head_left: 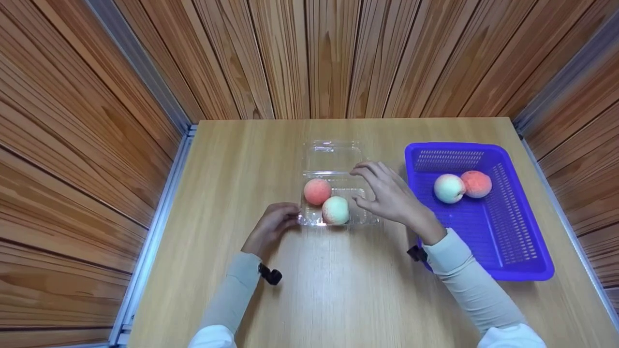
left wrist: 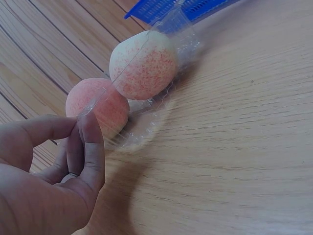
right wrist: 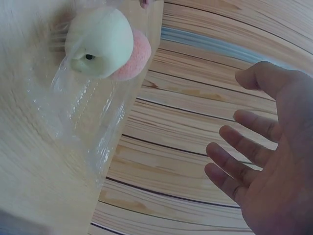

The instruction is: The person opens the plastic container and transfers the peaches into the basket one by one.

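Clear box [head_left: 366, 218]: on the table [head_left: 232, 169], lid open on its far side.
Peaches in the box: 2, a reddish peach [head_left: 317, 192] at the box's left and a pale peach [head_left: 335, 210] just beside it, by the near edge.
Left hand [head_left: 273, 222]: at the box's left edge, thumb and fingertips clamped on its rim.
Right hand [head_left: 389, 195]: over the box's right part, thumb and fingers apart, nothing between them.
Purple-blue basket [head_left: 476, 241]: right of the box, holding 2 more peaches [head_left: 449, 188], 1 pale, 1 reddish.
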Demonstrator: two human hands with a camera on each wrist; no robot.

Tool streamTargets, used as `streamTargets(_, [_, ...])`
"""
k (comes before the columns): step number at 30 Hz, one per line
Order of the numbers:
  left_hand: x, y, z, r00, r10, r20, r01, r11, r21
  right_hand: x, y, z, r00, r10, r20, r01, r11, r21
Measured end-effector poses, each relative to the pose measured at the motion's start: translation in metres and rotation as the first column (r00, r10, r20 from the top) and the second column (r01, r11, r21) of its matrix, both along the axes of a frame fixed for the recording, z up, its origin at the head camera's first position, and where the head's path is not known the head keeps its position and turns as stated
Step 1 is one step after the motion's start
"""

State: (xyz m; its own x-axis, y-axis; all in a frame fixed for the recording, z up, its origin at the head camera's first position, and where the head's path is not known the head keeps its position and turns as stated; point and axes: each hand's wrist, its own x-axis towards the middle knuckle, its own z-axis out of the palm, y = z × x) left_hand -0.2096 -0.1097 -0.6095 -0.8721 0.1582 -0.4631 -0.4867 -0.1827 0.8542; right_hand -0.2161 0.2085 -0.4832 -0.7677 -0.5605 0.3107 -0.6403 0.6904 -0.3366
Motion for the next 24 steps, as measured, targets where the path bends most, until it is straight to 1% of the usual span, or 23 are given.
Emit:
streamTargets(4, [0.000,0.000,0.000,1.000,-0.007,-0.002,0.007,1.000,0.015,0.000,-0.005,-0.001,1.000,0.019,0.006,-0.019,0.999,0.025])
streamTargets(13, [0.000,-0.002,0.000,1.000,-0.007,0.008,0.007,1.000,0.025,0.001,-0.015,-0.003,0.999,0.017,0.043,-0.020,0.997,0.078])
streamTargets(20, [0.000,-0.001,0.000,1.000,-0.023,-0.019,0.024,1.000,0.008,0.001,-0.021,-0.009,0.999,0.036,0.030,-0.038,0.994,0.099])
streamTargets(24, [0.000,-0.001,0.001,0.999,-0.039,-0.021,0.039,0.999,-0.002,0.000,-0.024,-0.012,0.999,0.044,0.031,-0.047,0.993,0.108])
